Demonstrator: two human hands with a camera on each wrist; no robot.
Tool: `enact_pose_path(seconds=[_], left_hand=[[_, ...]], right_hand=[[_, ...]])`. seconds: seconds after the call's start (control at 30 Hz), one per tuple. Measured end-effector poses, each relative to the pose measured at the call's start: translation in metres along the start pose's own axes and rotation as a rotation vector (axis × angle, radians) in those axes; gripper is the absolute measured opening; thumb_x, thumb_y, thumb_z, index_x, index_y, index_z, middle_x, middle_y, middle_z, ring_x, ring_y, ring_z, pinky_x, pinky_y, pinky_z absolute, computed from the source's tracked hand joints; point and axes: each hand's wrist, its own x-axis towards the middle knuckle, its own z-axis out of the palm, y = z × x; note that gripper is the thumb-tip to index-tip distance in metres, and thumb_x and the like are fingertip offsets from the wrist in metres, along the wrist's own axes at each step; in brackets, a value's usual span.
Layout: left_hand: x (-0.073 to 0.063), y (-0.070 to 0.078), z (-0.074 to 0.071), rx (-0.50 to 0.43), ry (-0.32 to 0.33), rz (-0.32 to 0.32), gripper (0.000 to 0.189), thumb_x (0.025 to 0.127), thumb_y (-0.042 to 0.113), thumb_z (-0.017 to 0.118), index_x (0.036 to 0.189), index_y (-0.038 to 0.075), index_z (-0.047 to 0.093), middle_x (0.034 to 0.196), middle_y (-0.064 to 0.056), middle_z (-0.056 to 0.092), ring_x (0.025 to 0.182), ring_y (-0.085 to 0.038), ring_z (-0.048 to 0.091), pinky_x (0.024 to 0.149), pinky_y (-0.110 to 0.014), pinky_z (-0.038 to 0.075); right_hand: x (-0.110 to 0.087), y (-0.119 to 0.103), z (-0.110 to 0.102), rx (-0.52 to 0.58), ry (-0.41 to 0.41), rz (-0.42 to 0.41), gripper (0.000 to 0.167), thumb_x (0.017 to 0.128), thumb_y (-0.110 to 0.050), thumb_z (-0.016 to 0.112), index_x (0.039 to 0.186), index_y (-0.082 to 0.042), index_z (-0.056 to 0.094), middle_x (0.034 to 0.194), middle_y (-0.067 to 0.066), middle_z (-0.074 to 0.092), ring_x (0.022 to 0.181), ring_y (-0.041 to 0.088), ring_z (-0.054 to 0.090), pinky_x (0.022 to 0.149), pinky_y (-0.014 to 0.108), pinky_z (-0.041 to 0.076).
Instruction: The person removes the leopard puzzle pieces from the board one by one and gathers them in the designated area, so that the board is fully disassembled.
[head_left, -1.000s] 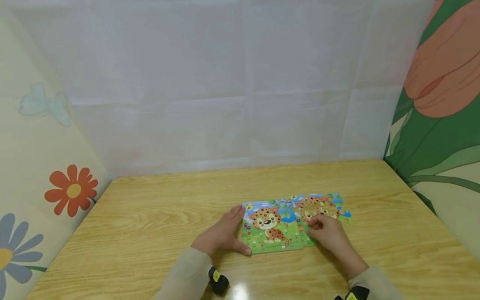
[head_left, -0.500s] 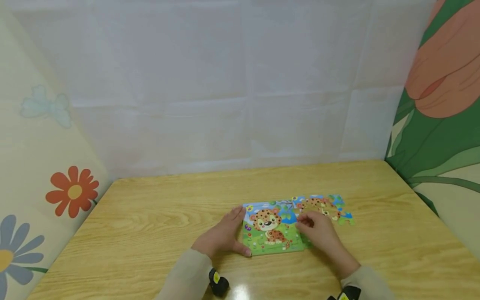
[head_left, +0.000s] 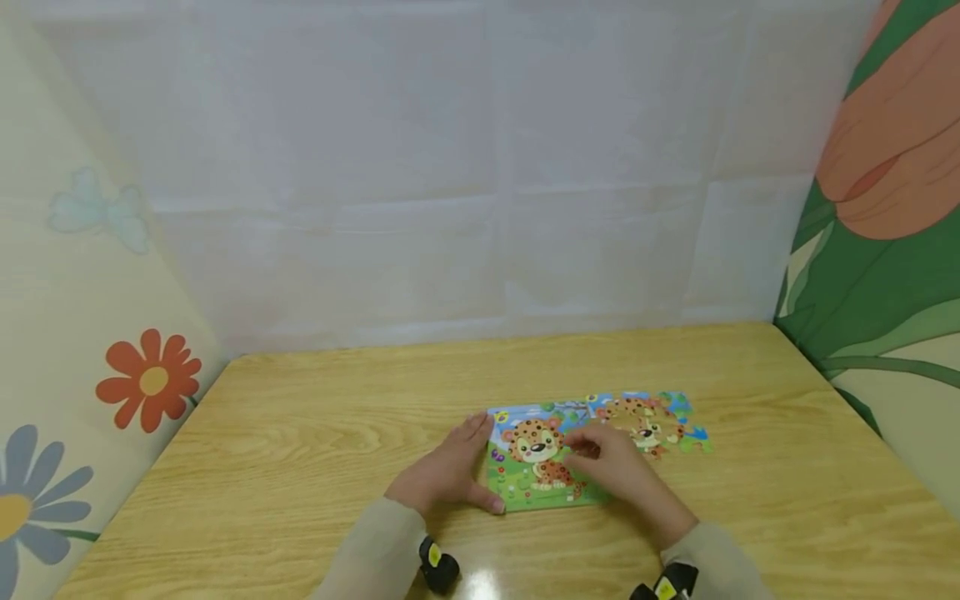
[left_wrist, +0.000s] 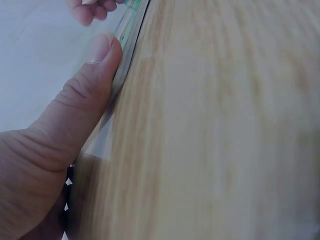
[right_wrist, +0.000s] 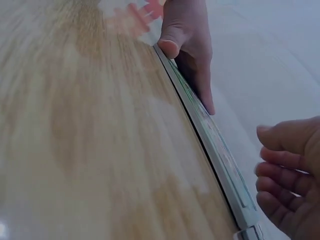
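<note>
A square jigsaw puzzle (head_left: 510, 483) with a spotted leopard cub on grass lies flat on the table. My left hand (head_left: 442, 467) holds its left side, thumb at the near corner and fingers at the far corner. In the left wrist view, the thumb (left_wrist: 80, 100) lies along the puzzle's edge. My right hand (head_left: 618, 467) is over the right part of this puzzle. The right wrist view shows that hand (right_wrist: 295, 175) with fingers loosely curled, thumb apart, nothing visible between them. Right beside it lies a second leopard puzzle (head_left: 678, 412) with a jagged, stepped outline, partly hidden by my right hand.
The wooden table (head_left: 315, 417) reaches back to a hanging white cloth (head_left: 375, 208). Flower-painted panels stand at left (head_left: 150, 379) and right (head_left: 892, 275). Black wrist mounts (head_left: 438, 567) sit at both sleeves.
My right hand has moved left, from the second puzzle to over the square one, uncovering more of the second puzzle. The left hand has stayed in place.
</note>
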Motion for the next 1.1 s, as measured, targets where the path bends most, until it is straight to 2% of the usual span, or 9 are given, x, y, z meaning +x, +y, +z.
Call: enact_pose_path(seconds=[0.23, 0.37, 0.6, 0.87, 1.1], left_hand=[[0.001, 0.001, -0.001, -0.008, -0.012, -0.006, 0.124, 0.056, 0.053, 0.080, 0.148, 0.002, 0.014, 0.155, -0.015, 0.008, 0.142, -0.034, 0.007, 0.115, -0.048, 0.014], [0.001, 0.000, 0.000, -0.012, -0.003, 0.006, 0.124, 0.056, 0.053, 0.080, 0.148, 0.001, 0.015, 0.155, -0.015, 0.009, 0.142, -0.034, 0.008, 0.115, -0.049, 0.014], [0.001, -0.002, 0.001, -0.003, 0.005, 0.028, 0.124, 0.056, 0.053, 0.081, 0.147, 0.000, 0.015, 0.155, -0.016, 0.010, 0.142, -0.033, 0.008, 0.115, -0.048, 0.014], [0.001, -0.002, 0.001, 0.002, 0.002, 0.030, 0.125, 0.056, 0.054, 0.080, 0.147, 0.001, 0.014, 0.155, -0.015, 0.009, 0.142, -0.032, 0.008, 0.115, -0.048, 0.014], [0.000, -0.001, 0.001, -0.007, 0.014, 0.025, 0.124, 0.056, 0.052, 0.081, 0.147, 0.001, 0.015, 0.155, -0.016, 0.011, 0.142, -0.033, 0.009, 0.115, -0.048, 0.014]], right_hand=[[0.005, 0.000, 0.006, -0.005, -0.133, -0.135, 0.032, 0.081, -0.027, 0.071, 0.105, -0.006, 0.066, 0.102, 0.006, 0.065, 0.094, 0.022, 0.059, 0.083, 0.028, 0.051], [0.007, -0.001, 0.010, -0.017, -0.182, -0.169, 0.037, 0.079, -0.027, 0.073, 0.109, -0.008, 0.065, 0.104, 0.004, 0.063, 0.094, 0.019, 0.058, 0.081, 0.028, 0.050], [0.010, -0.001, 0.014, -0.060, -0.256, -0.220, 0.047, 0.074, -0.030, 0.076, 0.112, -0.006, 0.063, 0.092, 0.000, 0.059, 0.080, 0.011, 0.049, 0.070, 0.022, 0.046], [0.012, -0.001, 0.017, -0.172, -0.280, -0.206, 0.044, 0.070, -0.030, 0.078, 0.107, -0.009, 0.065, 0.099, -0.003, 0.058, 0.088, 0.011, 0.050, 0.079, 0.028, 0.045], [0.012, -0.004, 0.017, -0.167, -0.298, -0.166, 0.043, 0.068, -0.026, 0.080, 0.105, -0.009, 0.065, 0.094, -0.004, 0.055, 0.086, 0.011, 0.049, 0.077, 0.028, 0.045]])
